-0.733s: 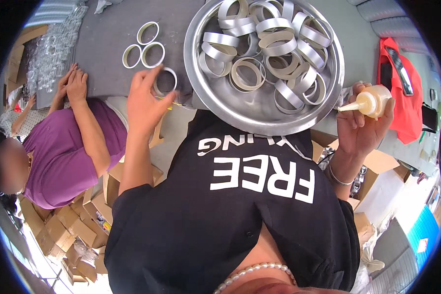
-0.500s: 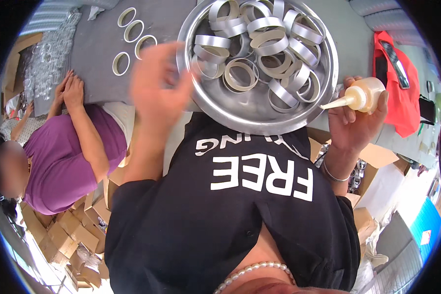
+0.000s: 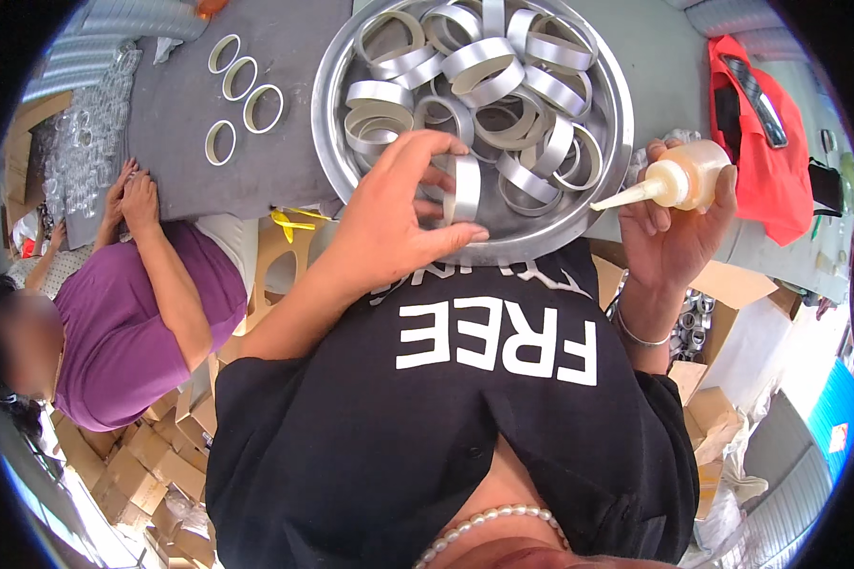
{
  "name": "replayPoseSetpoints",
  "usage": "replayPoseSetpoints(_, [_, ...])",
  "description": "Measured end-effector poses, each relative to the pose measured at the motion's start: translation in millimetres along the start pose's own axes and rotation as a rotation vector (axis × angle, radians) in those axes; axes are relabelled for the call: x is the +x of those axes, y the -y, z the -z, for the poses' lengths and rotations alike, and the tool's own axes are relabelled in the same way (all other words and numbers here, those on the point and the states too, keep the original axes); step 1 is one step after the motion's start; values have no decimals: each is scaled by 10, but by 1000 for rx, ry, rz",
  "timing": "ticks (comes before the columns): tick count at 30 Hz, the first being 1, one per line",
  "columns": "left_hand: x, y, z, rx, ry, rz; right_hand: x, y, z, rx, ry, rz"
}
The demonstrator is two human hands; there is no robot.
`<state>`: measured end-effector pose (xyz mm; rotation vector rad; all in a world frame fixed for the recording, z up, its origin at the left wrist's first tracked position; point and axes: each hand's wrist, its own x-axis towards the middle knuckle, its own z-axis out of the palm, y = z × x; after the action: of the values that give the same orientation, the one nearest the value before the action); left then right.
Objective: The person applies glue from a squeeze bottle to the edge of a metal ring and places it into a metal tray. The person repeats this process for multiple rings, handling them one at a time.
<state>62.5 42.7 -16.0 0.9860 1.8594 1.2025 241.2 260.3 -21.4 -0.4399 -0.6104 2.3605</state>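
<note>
Black printed tee, pearl necklace (bangle, right wrist)

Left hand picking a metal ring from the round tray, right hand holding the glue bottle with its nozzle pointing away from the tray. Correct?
Not quite. In the head view the glue bottle in the right hand points its nozzle toward the round tray, not away. The left hand does hold a metal ring over the tray.

Rings (image 3: 503,104) lie in the tray (image 3: 332,152) at twelve o'clock, four more rings (image 3: 242,95) on the table (image 3: 180,123) at ten, and a co-worker (image 3: 114,303) at nine.
</note>
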Motion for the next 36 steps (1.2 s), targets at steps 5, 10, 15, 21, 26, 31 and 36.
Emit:
replayPoseSetpoints(5, [-131, -34, 123, -172, 40, 35, -3, -54, -30, -29, 30, 9])
replayPoseSetpoints(10, [-252, -69, 24, -783, 107, 120, -36, -114, -135, 27, -28, -27])
replayPoseSetpoints(15, [-34, -148, -271, -1246, 110, 198, -172, -388, -291, 201, -40, -260])
replayPoseSetpoints(21, [52, -72, -322, -900, 275, 126, -38, -428, -354, 340, 23, -226])
replayPoseSetpoints(26, [23, -91, -269, -941, 323, 189, -56, -413, -363, 179, 141, -19])
replayPoseSetpoints(31, [-27, -163, -72, -1076, 261, 201, -19, -366, -212, -519, 28, 946])
replayPoseSetpoints(36, [-68, -141, -55, -1094, 238, 297, -251, 12, -171, -988, 750, 840])
